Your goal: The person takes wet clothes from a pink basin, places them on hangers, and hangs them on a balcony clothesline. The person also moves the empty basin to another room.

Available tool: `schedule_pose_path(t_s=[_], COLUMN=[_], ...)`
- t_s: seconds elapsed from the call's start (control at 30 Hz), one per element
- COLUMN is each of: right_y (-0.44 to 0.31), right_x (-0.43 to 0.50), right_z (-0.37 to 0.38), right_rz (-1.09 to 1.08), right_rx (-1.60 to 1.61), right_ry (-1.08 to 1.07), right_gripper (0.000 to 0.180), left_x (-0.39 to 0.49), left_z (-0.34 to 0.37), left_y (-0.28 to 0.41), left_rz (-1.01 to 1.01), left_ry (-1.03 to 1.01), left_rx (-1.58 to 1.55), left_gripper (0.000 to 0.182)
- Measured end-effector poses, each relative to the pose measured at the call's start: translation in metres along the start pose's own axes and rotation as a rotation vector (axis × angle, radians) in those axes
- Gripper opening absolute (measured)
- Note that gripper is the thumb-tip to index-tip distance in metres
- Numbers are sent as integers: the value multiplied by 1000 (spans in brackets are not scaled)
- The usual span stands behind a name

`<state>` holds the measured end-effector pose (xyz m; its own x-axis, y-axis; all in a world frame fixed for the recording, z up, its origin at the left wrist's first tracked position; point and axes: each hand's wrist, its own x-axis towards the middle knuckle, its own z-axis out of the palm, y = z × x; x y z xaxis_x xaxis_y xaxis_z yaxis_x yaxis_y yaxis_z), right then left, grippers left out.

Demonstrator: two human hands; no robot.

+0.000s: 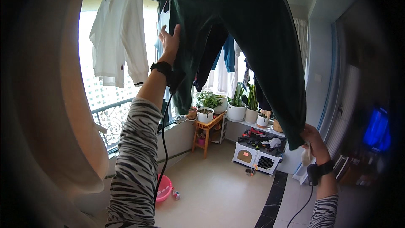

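Observation:
Dark green trousers (253, 22) hang from above, right in front of me, with both legs spread downwards. My left hand (170, 42) is raised at their left edge near the upper leg, thumb and fingers apart; whether it touches the cloth is hard to tell. Low on the right, my right hand (313, 139) grips the hem of the right-hand trouser leg, and a small pale cloth (306, 155) hangs below its fingers. A white long-sleeved top (118, 34) hangs to the left before the window. Other garments hang partly hidden behind the trousers.
Potted plants stand on a wooden stand (206, 125) and on a low white shelf. Beneath the shelf is a white pet house (257, 158) with things piled on top. A pink basin (165, 188) and a plastic bottle (176, 193) are on the floor. A beige curtain hangs at left.

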<state>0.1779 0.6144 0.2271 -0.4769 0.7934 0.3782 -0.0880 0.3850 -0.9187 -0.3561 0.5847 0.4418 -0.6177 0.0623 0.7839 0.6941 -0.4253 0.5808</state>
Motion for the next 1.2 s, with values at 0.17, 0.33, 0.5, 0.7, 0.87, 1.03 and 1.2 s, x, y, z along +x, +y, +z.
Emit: schedule_pose_path(t_s=[0.17, 0.33, 0.5, 0.7, 0.87, 1.03, 1.2], right_y=[-5, -20, 7, 15, 40, 34, 47], right_x=[1, 9, -1, 41, 51, 61, 54], right_z=[-48, -57, -19, -43, -7, 28, 61], right_rz=[10, -175, -138, -434, -411, -331, -360], right_rx=[-236, -175, -382, -452, -407, -251, -227], right_ry=[387, 800, 250, 733, 198, 266, 295], right_gripper=[50, 41, 33, 38, 13, 12, 16], left_x=[4, -36, -148, -156, -59, -33, -51], left_z=[13, -19, -85, -161, -209, -178, -173], left_y=[-29, -41, -102, -164, -153, -129, -146], left_rz=[55, 8, -176, -547, -575, -226, -22], left_ry=[-521, -717, -1071, -864, 23, -122, 1], left_rx=[-316, -302, -159, -724, -1238, -850, -328], left_gripper=[57, 52, 57, 91, 96, 34, 19])
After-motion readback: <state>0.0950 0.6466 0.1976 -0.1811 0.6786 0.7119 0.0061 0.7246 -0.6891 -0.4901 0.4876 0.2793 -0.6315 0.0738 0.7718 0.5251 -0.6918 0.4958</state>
